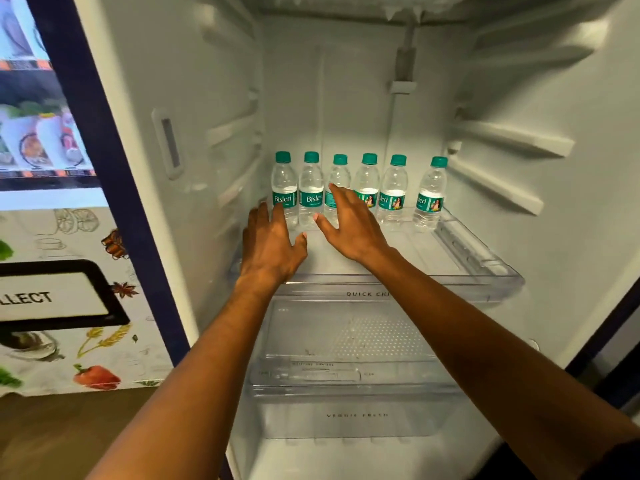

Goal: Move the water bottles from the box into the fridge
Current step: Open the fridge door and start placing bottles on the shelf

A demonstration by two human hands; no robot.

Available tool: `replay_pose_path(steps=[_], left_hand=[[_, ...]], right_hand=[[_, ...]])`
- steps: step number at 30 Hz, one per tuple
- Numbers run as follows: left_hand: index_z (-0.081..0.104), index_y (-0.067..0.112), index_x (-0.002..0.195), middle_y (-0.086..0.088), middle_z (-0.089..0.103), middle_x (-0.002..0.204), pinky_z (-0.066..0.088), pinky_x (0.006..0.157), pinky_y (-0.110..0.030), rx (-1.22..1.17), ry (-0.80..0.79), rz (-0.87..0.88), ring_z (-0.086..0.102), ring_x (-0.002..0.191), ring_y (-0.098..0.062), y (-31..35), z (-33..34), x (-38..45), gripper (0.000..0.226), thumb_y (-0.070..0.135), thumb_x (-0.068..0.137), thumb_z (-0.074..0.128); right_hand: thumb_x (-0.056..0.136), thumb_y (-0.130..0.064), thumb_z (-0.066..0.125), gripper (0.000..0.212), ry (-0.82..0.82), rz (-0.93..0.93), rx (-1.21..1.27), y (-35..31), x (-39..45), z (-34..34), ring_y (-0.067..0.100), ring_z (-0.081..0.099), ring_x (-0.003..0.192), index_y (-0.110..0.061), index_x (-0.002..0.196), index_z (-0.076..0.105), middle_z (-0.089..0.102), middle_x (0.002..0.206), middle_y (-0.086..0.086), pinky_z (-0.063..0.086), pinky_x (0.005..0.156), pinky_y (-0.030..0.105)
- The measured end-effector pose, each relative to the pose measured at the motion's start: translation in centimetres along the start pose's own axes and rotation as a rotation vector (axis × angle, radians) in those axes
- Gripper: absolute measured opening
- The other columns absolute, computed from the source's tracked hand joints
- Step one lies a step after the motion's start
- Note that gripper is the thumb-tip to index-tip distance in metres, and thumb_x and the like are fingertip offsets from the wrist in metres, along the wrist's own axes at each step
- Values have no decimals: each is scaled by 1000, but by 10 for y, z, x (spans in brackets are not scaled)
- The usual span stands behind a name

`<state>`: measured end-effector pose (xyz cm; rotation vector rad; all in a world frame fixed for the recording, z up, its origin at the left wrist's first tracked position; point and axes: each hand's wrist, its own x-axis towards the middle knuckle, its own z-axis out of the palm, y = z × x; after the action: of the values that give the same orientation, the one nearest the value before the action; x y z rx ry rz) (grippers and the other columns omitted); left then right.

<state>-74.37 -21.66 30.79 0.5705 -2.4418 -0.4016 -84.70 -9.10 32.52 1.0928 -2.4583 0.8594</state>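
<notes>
I count six water bottles [367, 188] shelved far back; my left hand [272, 245] and right hand [351, 225] are released, box unseen.

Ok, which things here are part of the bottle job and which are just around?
Job: six water bottles on the clear fridge shelf; left hand and right hand, both open.
Not the job: crisper drawer; vending machine beside the fridge.

Six water bottles [356, 192] stand in a row at the back of the fridge shelf [481, 268], above the drawer [346, 417].
</notes>
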Motion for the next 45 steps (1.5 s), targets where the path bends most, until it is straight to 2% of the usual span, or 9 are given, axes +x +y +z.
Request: replay_pose_path(steps=[8,16,20,23,33,36,38,41,45], left_hand=[[22,18,152,-10,29,156,30,116,-48,-7,-18,-70,27,143,-31,-1,2,1,77,46,91,58],[34,15,147,-10,46,143,42,108,-46,-89,89,-65,44,131,-28,0,1,-1,67,35,89,62],[35,13,146,-10,47,142,42,109,-43,-97,126,-80,45,131,-27,-1,-2,-2,66,32,89,62],[35,14,146,-9,48,142,44,108,-44,-80,145,-70,46,130,-27,1,-2,-2,65,32,89,61],[53,13,131,-10,61,126,53,94,-43,-78,241,7,59,113,-27,7,-22,-18,46,32,89,54],[48,13,137,-13,55,136,46,102,-48,57,181,69,52,124,-29,2,-25,-41,57,47,92,39],[38,15,147,-12,41,151,28,117,-47,142,118,87,37,140,-29,-3,-25,-67,69,57,94,26],[20,15,155,-8,14,163,2,120,-38,263,76,142,11,151,-24,-12,-22,-103,78,64,95,14],[10,13,156,-10,3,164,7,122,-47,319,85,146,1,151,-26,-16,-15,-123,82,68,95,17]], right_hand=[[98,-33,59,69,-38,19,65,-34,60,18,31,35,142,-14,154,25,30,158,10,39,109,41],[97,-33,59,70,-53,67,128,-54,106,27,34,40,139,-17,155,22,33,157,10,40,108,44],[95,-34,62,76,-172,136,178,-59,113,34,35,54,124,-18,155,17,45,148,13,51,99,47],[95,-30,63,66,-157,167,211,-58,111,36,34,59,115,-16,148,26,52,139,14,54,93,47],[90,-35,69,62,-241,77,235,-58,76,2,32,56,122,-14,140,39,56,138,11,49,99,45],[91,-28,70,57,-280,52,292,-59,63,-9,31,55,125,-12,137,42,54,142,10,48,98,40],[91,-24,69,56,-293,37,339,-60,54,-14,31,53,128,-11,139,42,52,144,10,47,99,39],[91,-23,69,58,-307,19,383,-62,44,-18,30,51,131,-11,141,41,50,146,10,45,103,42],[90,-23,70,60,-320,-15,430,-69,32,-18,30,51,131,-10,141,42,52,144,10,48,104,45]])
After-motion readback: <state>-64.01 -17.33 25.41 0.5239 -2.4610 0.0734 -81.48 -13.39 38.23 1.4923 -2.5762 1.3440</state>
